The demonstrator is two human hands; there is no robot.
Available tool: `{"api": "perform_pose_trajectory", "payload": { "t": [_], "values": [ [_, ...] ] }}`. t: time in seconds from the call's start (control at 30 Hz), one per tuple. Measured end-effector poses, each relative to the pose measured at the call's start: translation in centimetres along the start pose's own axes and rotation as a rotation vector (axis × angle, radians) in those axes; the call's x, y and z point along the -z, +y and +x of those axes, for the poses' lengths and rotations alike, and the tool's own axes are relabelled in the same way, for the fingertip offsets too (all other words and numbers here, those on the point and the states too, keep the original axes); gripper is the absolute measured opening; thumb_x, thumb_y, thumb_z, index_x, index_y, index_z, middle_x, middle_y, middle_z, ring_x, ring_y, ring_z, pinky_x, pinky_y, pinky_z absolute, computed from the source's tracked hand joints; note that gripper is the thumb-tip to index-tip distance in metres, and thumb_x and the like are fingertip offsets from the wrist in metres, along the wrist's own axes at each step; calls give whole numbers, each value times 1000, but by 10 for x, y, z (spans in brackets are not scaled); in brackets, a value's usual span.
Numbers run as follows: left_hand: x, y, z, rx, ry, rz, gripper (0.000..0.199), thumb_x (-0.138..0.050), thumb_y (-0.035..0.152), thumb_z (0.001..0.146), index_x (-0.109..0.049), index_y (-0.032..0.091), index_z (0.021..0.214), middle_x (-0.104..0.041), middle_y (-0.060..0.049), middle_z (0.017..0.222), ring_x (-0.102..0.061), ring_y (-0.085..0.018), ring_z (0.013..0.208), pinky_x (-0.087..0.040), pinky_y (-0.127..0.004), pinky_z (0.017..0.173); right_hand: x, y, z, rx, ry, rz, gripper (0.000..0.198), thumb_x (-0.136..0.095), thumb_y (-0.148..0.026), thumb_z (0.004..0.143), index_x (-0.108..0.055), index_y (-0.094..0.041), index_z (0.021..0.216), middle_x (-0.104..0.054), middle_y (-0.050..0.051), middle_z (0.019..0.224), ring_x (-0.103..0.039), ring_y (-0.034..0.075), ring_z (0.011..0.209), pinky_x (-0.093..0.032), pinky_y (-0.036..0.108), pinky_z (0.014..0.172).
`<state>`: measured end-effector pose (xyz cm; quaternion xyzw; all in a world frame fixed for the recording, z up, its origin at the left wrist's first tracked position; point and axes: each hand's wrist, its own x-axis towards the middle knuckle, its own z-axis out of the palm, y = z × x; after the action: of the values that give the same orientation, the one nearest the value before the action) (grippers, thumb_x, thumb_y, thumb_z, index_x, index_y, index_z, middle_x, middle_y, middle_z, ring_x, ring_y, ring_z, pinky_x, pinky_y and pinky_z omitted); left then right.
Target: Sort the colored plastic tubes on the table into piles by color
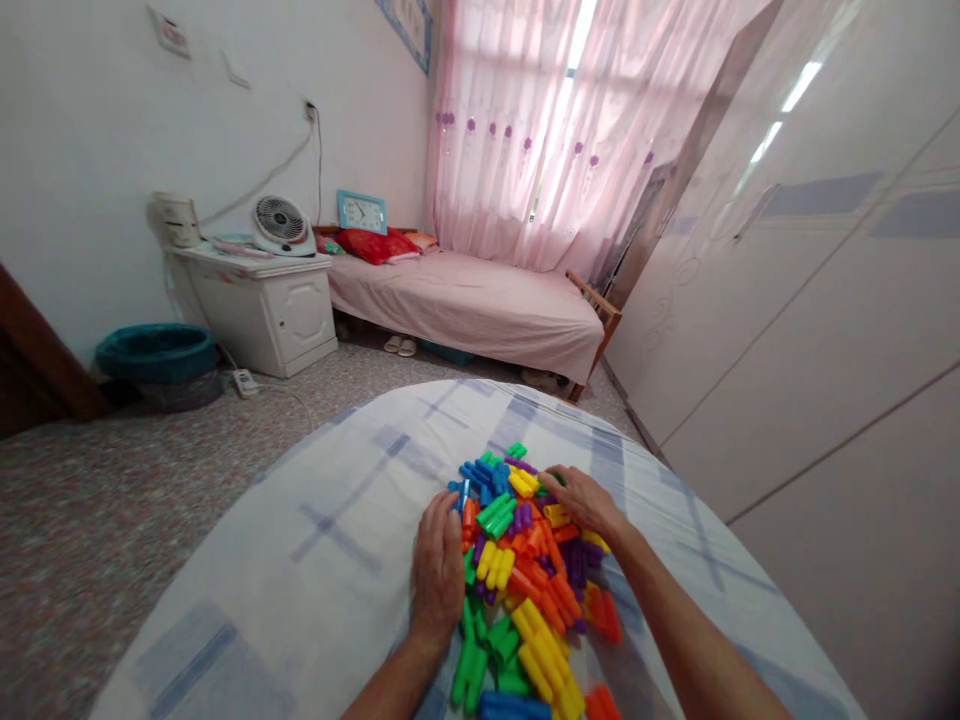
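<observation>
Loose plastic pieces (534,540) in green, yellow, orange, blue and purple lie heaped on the round table's checked cloth (322,590), between the two hands. Upper pieces overlap and partly hide those beneath; a few lie at the near edge of view.

The left hand (437,575) lies along the heap's left side, fingers extended and open, the tips against blue and orange pieces. The right hand (583,500) covers the heap's far right, fingers bent down over pieces — whether it has hold of one cannot be told, the fingertips being obscured.

Beyond the table: a bed (480,300) with pink sheet, slippers (400,346) at its edge, and a wall clock (361,213) propped on it. A white cabinet (274,315) carries a fan (281,222). A lined bin (156,352) stands left — a pale wardrobe (810,340) bounds the right.
</observation>
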<state>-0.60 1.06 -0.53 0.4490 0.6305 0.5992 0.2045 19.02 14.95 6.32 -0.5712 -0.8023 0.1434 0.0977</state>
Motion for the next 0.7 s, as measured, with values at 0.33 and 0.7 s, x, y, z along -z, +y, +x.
{"api": "perform_pose_trajectory", "payload": {
  "t": [0.33,0.7],
  "values": [
    [3,2,6,-96,62,50,40,-26,32,96,-55,14,117,-57,-12,123,-50,-19,120,-37,-41,108,0,-45,-166,78,342,268,39,-42,-44,87,-58,-25,117,-60,8,120,-53,25,114,-39,41,100],
    [85,12,-27,-297,-128,518,36,-39,32,91,-61,14,114,-54,-14,129,-41,-26,128,-32,-46,109,-50,-96,-227,251,83,317,25,-49,-25,84,-64,-22,104,-64,7,105,-58,20,98,-44,32,88]
  ]
}}
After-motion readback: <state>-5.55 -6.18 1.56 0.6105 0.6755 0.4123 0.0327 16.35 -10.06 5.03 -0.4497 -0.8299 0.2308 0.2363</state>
